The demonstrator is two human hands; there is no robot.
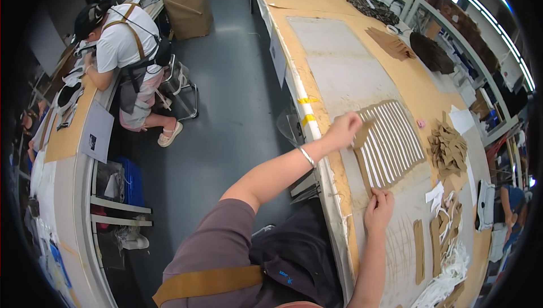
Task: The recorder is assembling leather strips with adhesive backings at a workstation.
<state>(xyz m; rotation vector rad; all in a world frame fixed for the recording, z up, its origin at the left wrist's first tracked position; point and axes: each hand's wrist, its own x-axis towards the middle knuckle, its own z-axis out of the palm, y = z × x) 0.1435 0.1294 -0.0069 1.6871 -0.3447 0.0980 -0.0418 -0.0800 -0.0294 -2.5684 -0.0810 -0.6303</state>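
Observation:
On the long worktable lies a panel of brown and white stripes (392, 143) with a brown edge. My left hand (341, 130) is closed in a pinch at its far left corner, on a brown fabric strip (365, 128) that lifts a little off the table. The fingers of my right hand (379, 209) are bent together at the panel's near left corner, touching its brown edge; whether they grip it or only press it down, I cannot tell. To the right of the panel sits a heap of brown fabric pieces (448, 148).
White and brown strips (444, 263) lie at the near right of the table, beside a single brown strip (418, 251). Folded brown fabric (390, 43) and a dark bundle (431, 53) rest farther off. Across the aisle a person (127, 42) sits bent over another bench.

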